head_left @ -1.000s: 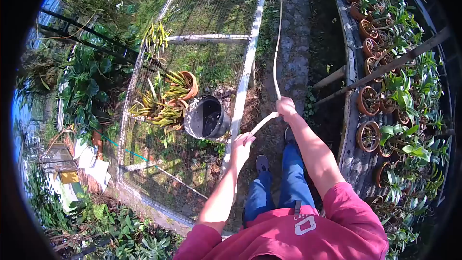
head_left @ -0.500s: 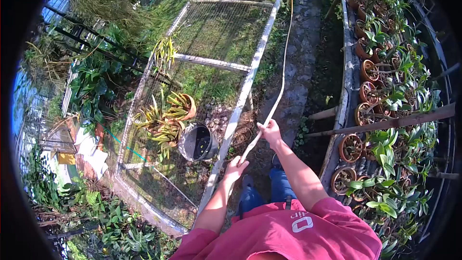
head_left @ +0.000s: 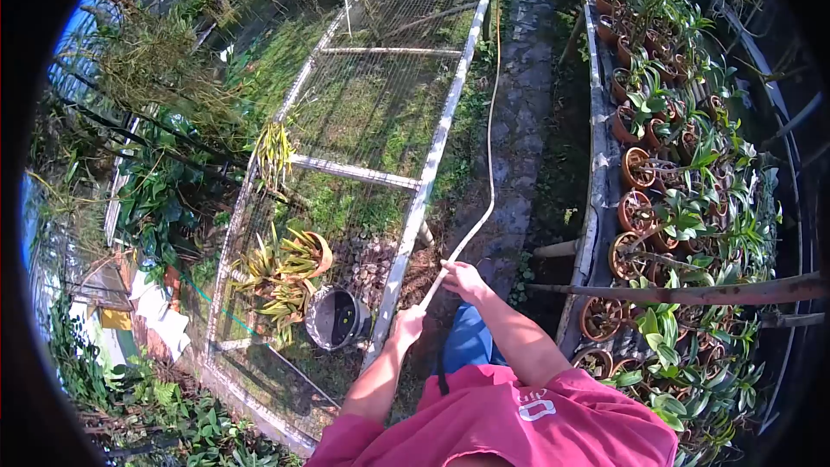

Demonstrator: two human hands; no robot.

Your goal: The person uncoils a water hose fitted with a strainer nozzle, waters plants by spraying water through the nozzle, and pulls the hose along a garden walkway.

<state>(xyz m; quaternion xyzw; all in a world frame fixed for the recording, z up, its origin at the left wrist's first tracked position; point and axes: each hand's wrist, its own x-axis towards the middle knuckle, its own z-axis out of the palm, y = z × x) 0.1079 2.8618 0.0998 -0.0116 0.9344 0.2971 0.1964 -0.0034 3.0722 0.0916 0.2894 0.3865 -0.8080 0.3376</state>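
Note:
A pale hose [head_left: 492,164] runs down the path toward me from the far end of the mesh bench. My right hand [head_left: 464,282] is closed around it in front of my body. Lower and to the left, my left hand [head_left: 408,326] grips the same hose close to the bench's white edge. Between the two hands the hose stretches at a slant, fairly straight. Past my left hand, my forearm and shirt hide where it goes.
A wire-mesh bench [head_left: 356,175] lies left of me, holding a dark bucket [head_left: 337,318] and potted plants [head_left: 290,272]. On the right, a ledge carries several clay pots [head_left: 638,168]. A wooden pole [head_left: 683,294] juts across there. The stone path [head_left: 517,134] runs ahead.
Both hands have shifted slightly left and down in view, still on the hose. More of the bench's far end and the path now shows.

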